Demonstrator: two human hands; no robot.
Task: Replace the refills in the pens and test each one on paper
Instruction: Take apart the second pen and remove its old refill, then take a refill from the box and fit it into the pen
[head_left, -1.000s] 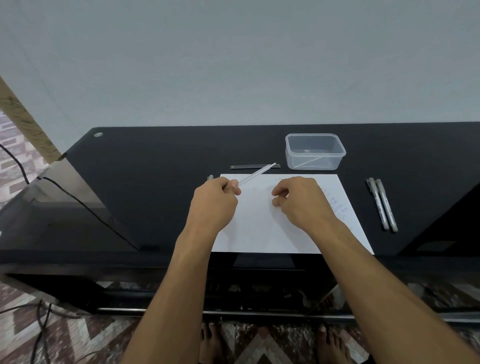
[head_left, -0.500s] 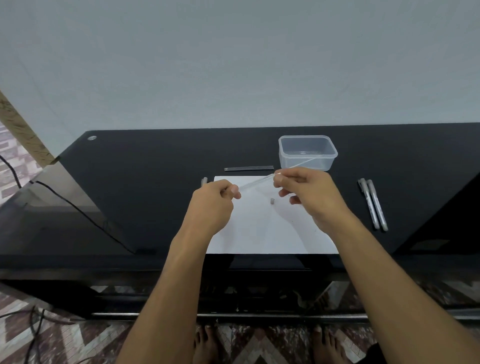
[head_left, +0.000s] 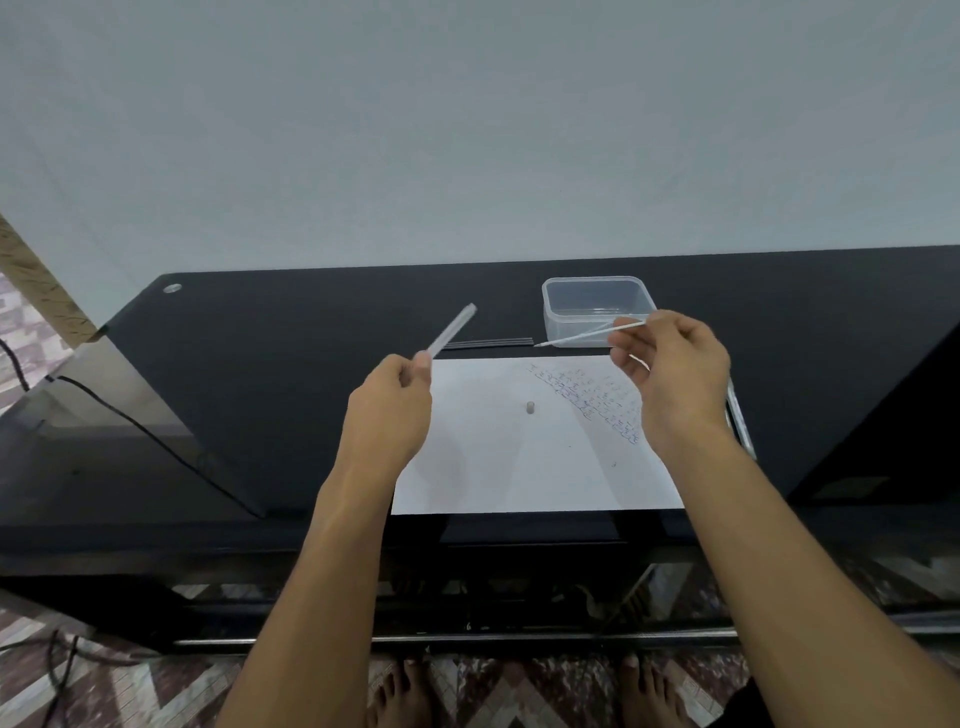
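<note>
Left hand (head_left: 387, 410) is clamped on the lower end of the clear plastic pen barrel (head_left: 451, 330), held above the glossy black surface (head_left: 291, 374); right hand (head_left: 675, 369) pinches the thin white refill (head_left: 589, 336) near its back end, in front of the clear plastic tub (head_left: 597, 312).

Risks: the two parts are well apart, so re-threading a thin, flexible refill into a narrow bore could miss or bend it; the small grey end cap (head_left: 530, 408) sits loose on the white paper sheet (head_left: 519, 457) (any nudge from a wrist and it rolls off); the pinch sits far from the tip, so the tip can wobble; mixing this refill with the dark spare refills (head_left: 488, 342) lying behind the paper is also possible.

Orientation: barrel's long axis runs from the left hand up and away to the right; refill lies nearly level, tip pointing left toward the barrel, slightly downward.
</note>
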